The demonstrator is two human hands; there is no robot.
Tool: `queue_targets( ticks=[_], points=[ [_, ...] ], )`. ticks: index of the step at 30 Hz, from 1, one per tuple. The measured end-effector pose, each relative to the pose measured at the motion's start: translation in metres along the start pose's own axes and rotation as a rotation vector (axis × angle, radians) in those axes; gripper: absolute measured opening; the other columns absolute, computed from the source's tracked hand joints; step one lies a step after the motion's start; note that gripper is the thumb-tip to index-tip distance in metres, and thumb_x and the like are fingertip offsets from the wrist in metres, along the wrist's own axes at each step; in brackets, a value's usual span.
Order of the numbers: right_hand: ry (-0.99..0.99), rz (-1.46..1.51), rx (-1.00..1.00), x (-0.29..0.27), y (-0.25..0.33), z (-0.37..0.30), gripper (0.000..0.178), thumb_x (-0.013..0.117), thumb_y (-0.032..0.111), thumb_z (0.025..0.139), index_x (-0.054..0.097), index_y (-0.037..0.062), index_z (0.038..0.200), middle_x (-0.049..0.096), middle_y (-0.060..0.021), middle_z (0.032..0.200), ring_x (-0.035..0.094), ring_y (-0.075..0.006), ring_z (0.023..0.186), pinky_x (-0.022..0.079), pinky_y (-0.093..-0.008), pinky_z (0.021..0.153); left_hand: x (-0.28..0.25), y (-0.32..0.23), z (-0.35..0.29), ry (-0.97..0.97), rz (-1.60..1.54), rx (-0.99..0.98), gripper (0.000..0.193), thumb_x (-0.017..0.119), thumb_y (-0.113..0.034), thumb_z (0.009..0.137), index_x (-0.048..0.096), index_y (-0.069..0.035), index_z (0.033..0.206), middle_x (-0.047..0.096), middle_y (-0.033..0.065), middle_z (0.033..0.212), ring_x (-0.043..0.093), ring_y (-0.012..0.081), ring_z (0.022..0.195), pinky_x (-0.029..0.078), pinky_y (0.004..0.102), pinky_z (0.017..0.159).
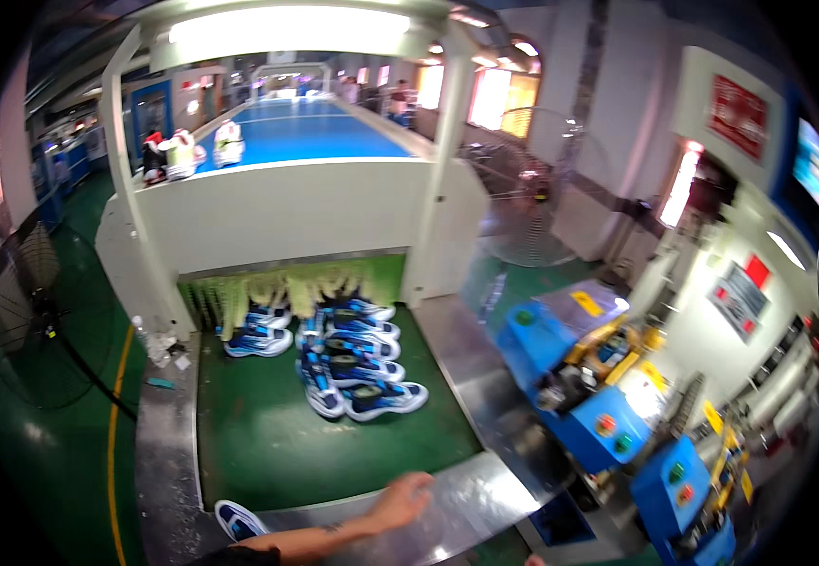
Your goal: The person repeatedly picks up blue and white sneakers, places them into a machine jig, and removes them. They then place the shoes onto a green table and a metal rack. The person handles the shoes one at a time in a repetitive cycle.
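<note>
My left forearm crosses the lower edge, and my left hand (404, 500) hovers over the metal front rim (480, 495) of the conveyor. Its fingers look loosely apart and slightly blurred, with nothing visible in them. Only a sliver of my right hand (534, 561) shows at the bottom edge; its fingers are hidden. Just beyond my left forearm, a blue and white sneaker (238, 519) rests at the front left corner, partly cut off. Further in, several blue and white sneakers (362, 368) lie on the green belt (287, 457), some under a bristle curtain (287, 288).
A blue upper conveyor (306, 132) carries several shoes (181, 154) at its near left. To the right stand blue machines with buttons (603, 429) and yellow parts. Wire fans (41, 321) flank the conveyor. A yellow line (115, 453) runs along the green floor.
</note>
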State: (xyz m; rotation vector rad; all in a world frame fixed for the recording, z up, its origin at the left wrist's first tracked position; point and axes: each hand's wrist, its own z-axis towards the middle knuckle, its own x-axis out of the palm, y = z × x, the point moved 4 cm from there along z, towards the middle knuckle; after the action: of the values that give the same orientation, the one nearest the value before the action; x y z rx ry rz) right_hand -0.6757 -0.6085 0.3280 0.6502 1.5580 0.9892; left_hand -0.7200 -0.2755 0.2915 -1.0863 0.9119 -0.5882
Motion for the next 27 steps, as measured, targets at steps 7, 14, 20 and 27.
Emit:
queue_targets(
  ticks=[7, 14, 20, 27],
  points=[
    [0.872, -0.398, -0.743, 0.328, 0.173, 0.225, 0.094, 0.082, 0.029, 0.073, 0.029, 0.0003, 0.145, 0.04, -0.0234, 0.144, 0.039, -0.039, 0.133, 0.036, -0.0438, 0.109, -0.263, 0.262, -0.058, -0.772, 0.762, -0.433, 0.038, 0.057, -0.017, 0.091, 0.051, 0.003, 0.123, 0.05, 0.0235, 0.131, 0.047, 0.0404, 0.122, 0.037, 0.0475, 0.105],
    [1.087, -1.028, -1.08, 0.568, 0.165, 0.284, 0.067, 0.084, 0.028, 0.064, 0.051, 0.0069, 0.119, 0.058, -0.0153, 0.107, 0.059, -0.0362, 0.096, 0.052, -0.0471, 0.079, -0.295, 0.34, -0.103, -0.762, 0.918, -0.589, 0.047, 0.059, -0.011, 0.088, 0.048, 0.004, 0.131, 0.044, 0.0182, 0.142, 0.04, 0.0376, 0.131, 0.032, 0.0457, 0.111],
    [0.867, -0.544, -0.551, 0.467, 0.147, 0.247, 0.075, 0.087, 0.049, 0.061, 0.063, 0.0005, 0.112, 0.068, -0.0214, 0.103, 0.067, -0.033, 0.097, 0.052, -0.0418, 0.087, -0.287, 0.356, -0.108, -0.788, 0.845, -0.499, 0.048, 0.061, -0.012, 0.084, 0.051, 0.003, 0.129, 0.047, 0.0181, 0.14, 0.042, 0.0353, 0.132, 0.033, 0.0455, 0.111],
    [1.175, -0.067, -0.897, 0.286, 0.237, 0.164, 0.066, 0.087, 0.022, 0.062, 0.061, 0.0071, 0.12, 0.067, -0.0098, 0.109, 0.065, -0.0216, 0.1, 0.054, -0.0325, 0.086, -0.2, 0.185, -0.023, 0.116, -1.168, -0.939, 0.085, 0.039, -0.068, 0.092, 0.027, -0.007, 0.149, 0.05, 0.0198, 0.139, 0.053, 0.0314, 0.125, 0.04, 0.0436, 0.106]
  ],
)
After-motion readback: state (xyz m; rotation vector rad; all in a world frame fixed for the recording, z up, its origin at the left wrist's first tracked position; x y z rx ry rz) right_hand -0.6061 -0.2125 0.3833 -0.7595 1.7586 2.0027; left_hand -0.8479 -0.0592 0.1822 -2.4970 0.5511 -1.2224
